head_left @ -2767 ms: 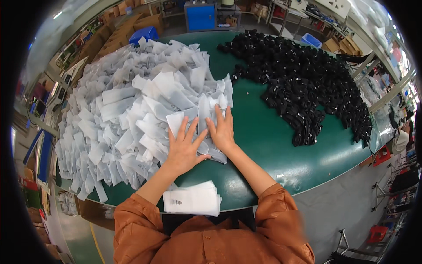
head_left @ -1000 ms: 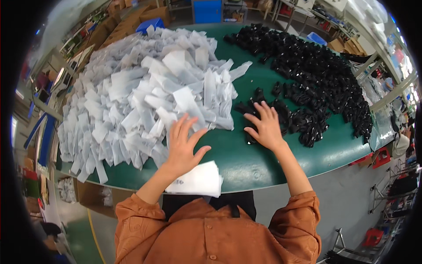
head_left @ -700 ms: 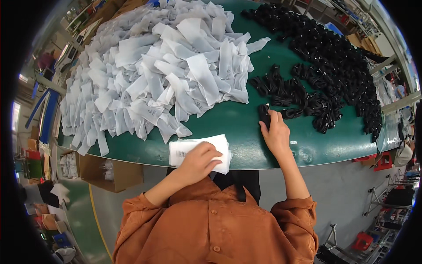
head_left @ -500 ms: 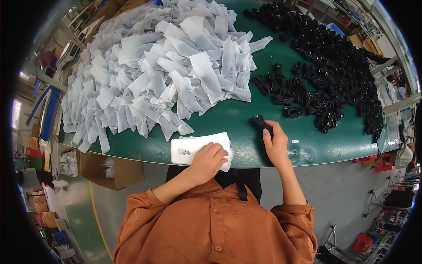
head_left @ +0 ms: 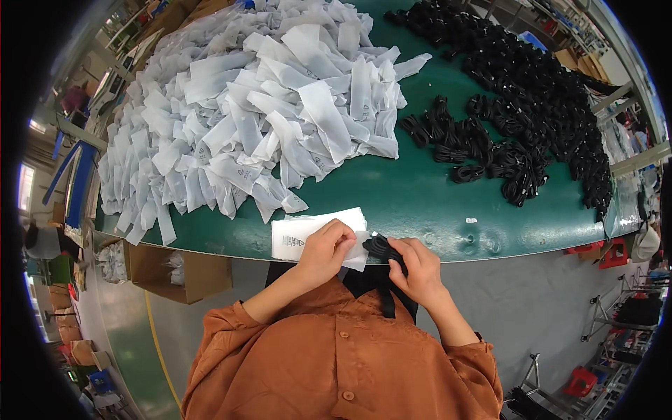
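Observation:
My left hand (head_left: 326, 250) pinches the top bag of a small stack of white plastic bags (head_left: 301, 235) at the near edge of the green table (head_left: 420, 196). My right hand (head_left: 418, 266) grips a coiled black cable (head_left: 381, 246) and holds it against the bag's open end. A big heap of white bags (head_left: 245, 105) covers the table's left half. A pile of black coiled cables (head_left: 532, 105) fills the right half.
An open cardboard box (head_left: 175, 269) with bagged items stands under the table's left edge. Red stools (head_left: 609, 252) and metal frames (head_left: 609, 322) are on the grey floor at the right. Shelves and boxes line the far side.
My right hand took a black cable from the pile and drew it to the table's near edge. My left hand left the bag heap and came down onto the small stack.

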`<control>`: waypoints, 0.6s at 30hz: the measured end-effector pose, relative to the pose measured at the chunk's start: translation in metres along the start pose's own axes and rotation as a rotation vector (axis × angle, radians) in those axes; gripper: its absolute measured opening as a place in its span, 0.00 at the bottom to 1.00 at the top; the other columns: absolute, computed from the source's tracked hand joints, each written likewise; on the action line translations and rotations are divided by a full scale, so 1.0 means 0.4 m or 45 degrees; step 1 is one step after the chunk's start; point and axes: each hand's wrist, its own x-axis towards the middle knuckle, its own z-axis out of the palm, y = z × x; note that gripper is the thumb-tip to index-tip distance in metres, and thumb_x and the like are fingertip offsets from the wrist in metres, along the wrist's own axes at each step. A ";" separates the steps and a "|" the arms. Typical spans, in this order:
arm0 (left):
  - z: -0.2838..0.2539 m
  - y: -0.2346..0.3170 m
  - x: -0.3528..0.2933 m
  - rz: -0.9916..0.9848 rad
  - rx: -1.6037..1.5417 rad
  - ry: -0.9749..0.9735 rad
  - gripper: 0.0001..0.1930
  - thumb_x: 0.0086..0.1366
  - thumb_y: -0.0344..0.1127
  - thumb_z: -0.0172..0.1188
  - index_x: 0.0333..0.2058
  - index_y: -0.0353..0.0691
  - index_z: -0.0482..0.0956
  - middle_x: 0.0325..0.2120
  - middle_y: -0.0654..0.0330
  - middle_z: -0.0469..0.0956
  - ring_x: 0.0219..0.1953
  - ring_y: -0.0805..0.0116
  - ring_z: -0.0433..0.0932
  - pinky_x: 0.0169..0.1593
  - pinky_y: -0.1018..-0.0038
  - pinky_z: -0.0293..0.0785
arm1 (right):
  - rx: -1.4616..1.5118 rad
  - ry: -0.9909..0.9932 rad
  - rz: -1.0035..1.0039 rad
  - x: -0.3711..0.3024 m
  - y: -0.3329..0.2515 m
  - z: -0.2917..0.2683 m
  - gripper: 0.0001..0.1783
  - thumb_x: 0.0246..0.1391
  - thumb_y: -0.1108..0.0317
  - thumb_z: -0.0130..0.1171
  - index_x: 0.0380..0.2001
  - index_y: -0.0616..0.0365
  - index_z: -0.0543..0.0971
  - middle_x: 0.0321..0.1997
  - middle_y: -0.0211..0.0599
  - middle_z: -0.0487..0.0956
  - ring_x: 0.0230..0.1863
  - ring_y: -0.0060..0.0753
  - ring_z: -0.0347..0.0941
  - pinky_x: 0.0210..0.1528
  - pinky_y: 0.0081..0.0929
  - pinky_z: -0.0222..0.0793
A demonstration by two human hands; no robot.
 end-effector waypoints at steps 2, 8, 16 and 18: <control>-0.006 0.007 0.002 -0.014 -0.008 -0.021 0.03 0.64 0.23 0.60 0.35 0.35 0.75 0.30 0.57 0.75 0.29 0.62 0.74 0.35 0.71 0.72 | -0.016 -0.021 -0.030 0.002 0.001 0.000 0.23 0.47 0.76 0.63 0.49 0.60 0.77 0.40 0.46 0.80 0.36 0.49 0.80 0.36 0.37 0.77; -0.022 0.009 0.003 0.249 0.008 -0.107 0.05 0.62 0.21 0.60 0.36 0.35 0.74 0.34 0.55 0.76 0.34 0.58 0.76 0.38 0.69 0.73 | 0.401 -0.294 0.286 0.011 -0.020 -0.004 0.16 0.56 0.74 0.60 0.49 0.62 0.78 0.35 0.39 0.80 0.26 0.31 0.74 0.31 0.25 0.71; -0.043 0.015 0.020 0.405 0.113 -0.032 0.07 0.61 0.20 0.61 0.35 0.35 0.74 0.35 0.53 0.76 0.36 0.54 0.77 0.40 0.68 0.74 | 0.652 -0.220 0.578 -0.001 -0.032 0.010 0.14 0.57 0.76 0.61 0.47 0.61 0.80 0.36 0.31 0.81 0.27 0.18 0.71 0.30 0.18 0.69; -0.040 0.009 0.019 0.400 0.225 0.018 0.07 0.59 0.19 0.62 0.35 0.35 0.74 0.34 0.52 0.76 0.36 0.53 0.77 0.40 0.67 0.74 | 0.557 -0.171 0.423 0.013 -0.039 -0.001 0.15 0.54 0.77 0.63 0.47 0.60 0.80 0.38 0.33 0.80 0.29 0.20 0.72 0.29 0.19 0.70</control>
